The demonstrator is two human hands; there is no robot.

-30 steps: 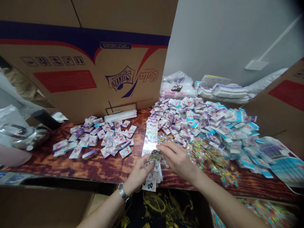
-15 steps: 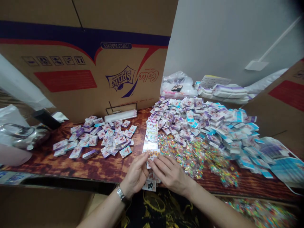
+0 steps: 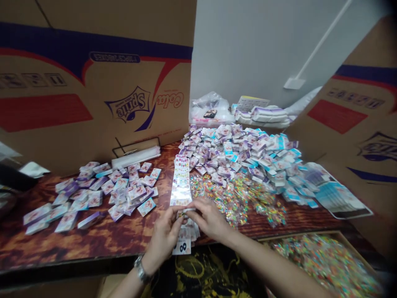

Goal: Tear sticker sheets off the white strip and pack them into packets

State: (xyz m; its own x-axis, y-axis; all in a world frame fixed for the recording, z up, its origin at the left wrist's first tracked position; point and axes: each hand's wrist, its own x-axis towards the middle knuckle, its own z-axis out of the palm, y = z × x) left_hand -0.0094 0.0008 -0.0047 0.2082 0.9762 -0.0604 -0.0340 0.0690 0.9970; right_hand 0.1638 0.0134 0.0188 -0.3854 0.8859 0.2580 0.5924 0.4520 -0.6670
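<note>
**Left hand (image 3: 164, 236) and right hand (image 3: 211, 219) pinch a sticker strip (image 3: 181, 182) at the front of the desk (image 3: 93, 244)**

The fingers (image 3: 173, 215) of both hands are pressed together on the strip, their tips almost meeting near its middle. The strip's long upper part lies flat towards 12 o'clock from the hands, and its lower end sits in a loose fold at 6 o'clock, reaching the desk's near edge. Small white-and-purple boxes (image 3: 124, 192) lie scattered at 10 o'clock, and a bigger heap of boxes (image 3: 235, 153) spreads at 1 o'clock. Shiny, colourful packets (image 3: 231, 198) lie at 2 o'clock, with more in a tray (image 3: 325, 260) at 4 o'clock. A wristwatch (image 3: 141, 269) circles the left wrist.
</note>
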